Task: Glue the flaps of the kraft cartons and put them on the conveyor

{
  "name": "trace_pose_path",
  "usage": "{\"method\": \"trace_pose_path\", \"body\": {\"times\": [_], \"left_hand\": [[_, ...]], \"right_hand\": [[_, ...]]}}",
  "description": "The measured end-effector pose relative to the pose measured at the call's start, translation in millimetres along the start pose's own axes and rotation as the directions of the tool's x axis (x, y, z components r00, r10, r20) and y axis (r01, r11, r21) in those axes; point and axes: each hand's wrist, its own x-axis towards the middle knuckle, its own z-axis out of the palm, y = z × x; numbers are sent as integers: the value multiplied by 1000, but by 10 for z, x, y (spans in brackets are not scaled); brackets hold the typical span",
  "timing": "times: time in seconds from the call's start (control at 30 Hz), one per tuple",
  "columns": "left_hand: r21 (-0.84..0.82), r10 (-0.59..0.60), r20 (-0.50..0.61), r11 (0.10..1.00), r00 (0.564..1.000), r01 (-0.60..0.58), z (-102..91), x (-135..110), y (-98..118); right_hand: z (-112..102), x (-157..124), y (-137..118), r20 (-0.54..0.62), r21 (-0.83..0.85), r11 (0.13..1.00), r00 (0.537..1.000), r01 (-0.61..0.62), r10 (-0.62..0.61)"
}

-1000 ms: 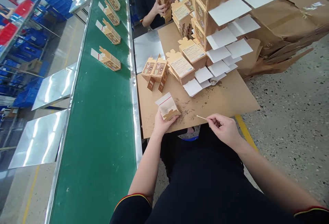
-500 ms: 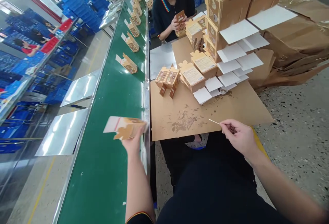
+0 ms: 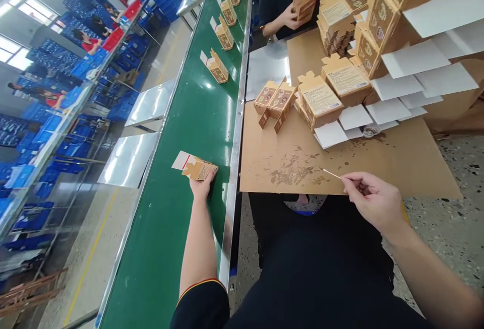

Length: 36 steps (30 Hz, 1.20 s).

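Observation:
My left hand point(image 3: 200, 187) grips a small brown cardboard box point(image 3: 202, 169) from its near side, over the green conveyor belt point(image 3: 170, 228). The box's flaps stand open, and a white flap with a red strip points left. Between the thumb and fingers of my right hand point(image 3: 372, 200) is a cotton swab point(image 3: 331, 173), its white tip pointing left above the cardboard sheet point(image 3: 257, 168). Dark wet-looking smears mark the sheet below the tip. Two boxes point(image 3: 275, 98) with hanging brown flaps stand at the sheet's left.
Stacked boxes point(image 3: 319, 100) with white flaps stick out at the back right, near a small clear round dish point(image 3: 370, 131). More boxes point(image 3: 218, 68) stand in a row up the belt. Across the sheet, a co-worker's hand point(image 3: 289, 16) holds a box. A metal rail point(image 3: 235, 168) edges the belt.
My left hand has brought the box slightly right and lower over the belt. The swab stays in my right hand. The view has turned left, and the co-worker's hands have moved apart.

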Motion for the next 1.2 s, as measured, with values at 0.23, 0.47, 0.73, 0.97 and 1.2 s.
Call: {"method": "trace_pose_path", "body": {"times": [0.23, 0.47, 0.73, 0.97, 1.2], "left_hand": [[16, -11, 10, 1000, 1000, 10, -87, -9, 90], [117, 404, -234, 915, 884, -387, 365, -214, 268], [-143, 450, -146, 872, 881, -468, 1769, 353, 1046], [48, -85, -407, 992, 909, 115, 519, 1223, 856], [-29, -10, -62, 1000, 998, 8, 705, 934, 719]], "right_hand": [[-180, 17, -22, -64, -27, 999, 997, -38, 36], [-611, -243, 45, -282, -86, 985, 952, -149, 120], [-636, -280, -70, -327, -56, 978, 929, -203, 174], [-1078, -418, 263, -393, -71, 943, 878, -324, 273], [-904, 294, 49, -349, -362, 910, 935, -202, 69]]}}
